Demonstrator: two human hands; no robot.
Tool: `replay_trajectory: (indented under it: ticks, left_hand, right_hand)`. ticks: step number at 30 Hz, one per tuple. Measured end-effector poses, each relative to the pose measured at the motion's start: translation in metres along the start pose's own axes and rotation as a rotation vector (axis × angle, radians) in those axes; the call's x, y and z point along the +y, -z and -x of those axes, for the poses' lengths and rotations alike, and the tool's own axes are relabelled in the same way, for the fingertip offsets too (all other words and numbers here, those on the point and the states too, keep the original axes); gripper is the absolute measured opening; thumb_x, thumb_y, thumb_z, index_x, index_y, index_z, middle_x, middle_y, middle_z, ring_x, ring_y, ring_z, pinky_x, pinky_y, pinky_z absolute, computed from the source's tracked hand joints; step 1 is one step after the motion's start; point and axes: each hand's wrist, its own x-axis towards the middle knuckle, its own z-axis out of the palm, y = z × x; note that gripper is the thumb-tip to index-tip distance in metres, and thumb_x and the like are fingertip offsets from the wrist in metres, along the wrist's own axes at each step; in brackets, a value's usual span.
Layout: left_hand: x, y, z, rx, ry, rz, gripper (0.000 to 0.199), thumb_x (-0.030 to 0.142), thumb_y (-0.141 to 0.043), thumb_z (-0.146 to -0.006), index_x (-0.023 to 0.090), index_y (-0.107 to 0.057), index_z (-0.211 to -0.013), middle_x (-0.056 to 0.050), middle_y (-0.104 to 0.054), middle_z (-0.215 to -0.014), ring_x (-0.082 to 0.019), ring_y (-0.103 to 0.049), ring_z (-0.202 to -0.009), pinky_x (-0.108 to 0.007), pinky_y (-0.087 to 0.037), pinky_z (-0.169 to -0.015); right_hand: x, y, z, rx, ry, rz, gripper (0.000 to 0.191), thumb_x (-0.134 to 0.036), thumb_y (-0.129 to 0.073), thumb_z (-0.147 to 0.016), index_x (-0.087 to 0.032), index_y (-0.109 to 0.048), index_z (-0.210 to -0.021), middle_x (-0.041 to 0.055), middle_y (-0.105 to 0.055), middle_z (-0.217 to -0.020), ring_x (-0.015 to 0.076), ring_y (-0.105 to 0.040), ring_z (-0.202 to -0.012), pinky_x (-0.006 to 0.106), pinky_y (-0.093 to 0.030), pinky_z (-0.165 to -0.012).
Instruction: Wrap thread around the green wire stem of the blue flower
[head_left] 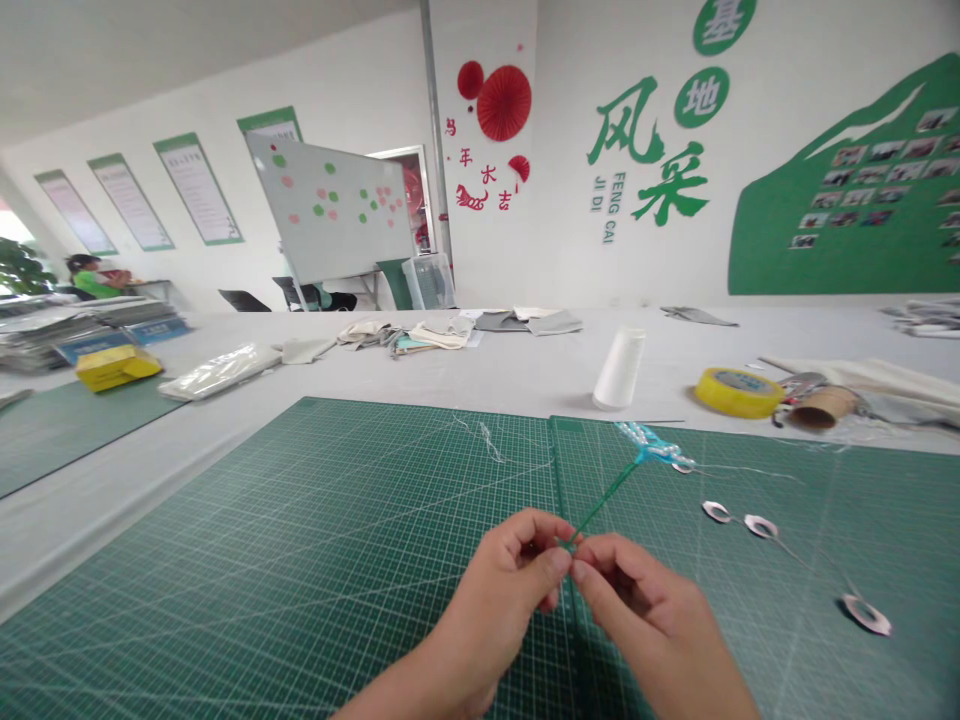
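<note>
My left hand (517, 570) and my right hand (637, 600) meet near the middle, fingertips pinched together around the lower end of a thin green stem (609, 498). The stem slants up and to the right, away from my hands. At its far end is a light-blue flower (654, 446) set with rows of white beads. Both hands are closed, thumbs against forefingers. The exact spot between the fingertips is partly hidden. Beneath them are green cutting mats (360, 520) with white grid lines.
Pinkish-white rings (761, 527) on thin wire lie on the right mat. Behind it stand a white thread cone (620, 370) and a yellow tape roll (739, 391). Fabric pieces (442, 332) lie at the back, a yellow box (118, 368) at left. A person (97, 278) sits far left.
</note>
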Motion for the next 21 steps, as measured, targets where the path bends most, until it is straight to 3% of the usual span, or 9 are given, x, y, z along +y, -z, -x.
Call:
replay_trajectory:
  ticks: [5, 14, 21]
  left_hand:
    - [-0.0027, 0.0003, -0.0009, 0.011, 0.011, 0.004, 0.007, 0.018, -0.057, -0.078, 0.015, -0.053, -0.082, 0.004, -0.047, -0.070, -0.008, -0.039, -0.059, -0.025, -0.031, -0.059]
    - [-0.0010, 0.0007, 0.0008, -0.023, 0.023, 0.039, 0.006, 0.020, -0.051, -0.084, 0.017, -0.047, -0.085, 0.006, -0.044, -0.061, -0.010, -0.037, -0.059, -0.026, -0.030, -0.062]
    - [0.0030, 0.0017, 0.0004, -0.033, -0.012, 0.071, 0.012, 0.024, -0.054, -0.085, 0.014, -0.052, -0.091, 0.006, -0.041, -0.065, -0.009, -0.031, -0.057, -0.026, -0.026, -0.059]
  right_hand:
    - [0.0002, 0.0001, 0.0002, 0.043, 0.018, 0.089, 0.022, -0.037, -0.050, -0.092, -0.023, -0.063, -0.081, -0.0044, -0.050, -0.062, 0.0147, -0.052, -0.056, 0.024, -0.040, -0.050]
    - [0.0011, -0.0005, 0.0002, 0.056, 0.212, 0.249, 0.024, -0.029, -0.044, -0.097, -0.024, -0.061, -0.080, -0.0023, -0.061, -0.072, 0.0144, -0.057, -0.063, 0.025, -0.044, -0.059]
    - [0.0030, -0.0001, 0.0003, 0.021, 0.221, 0.278, 0.024, -0.027, -0.041, -0.099, -0.023, -0.060, -0.084, -0.0008, -0.061, -0.075, 0.0154, -0.058, -0.068, 0.026, -0.046, -0.063]
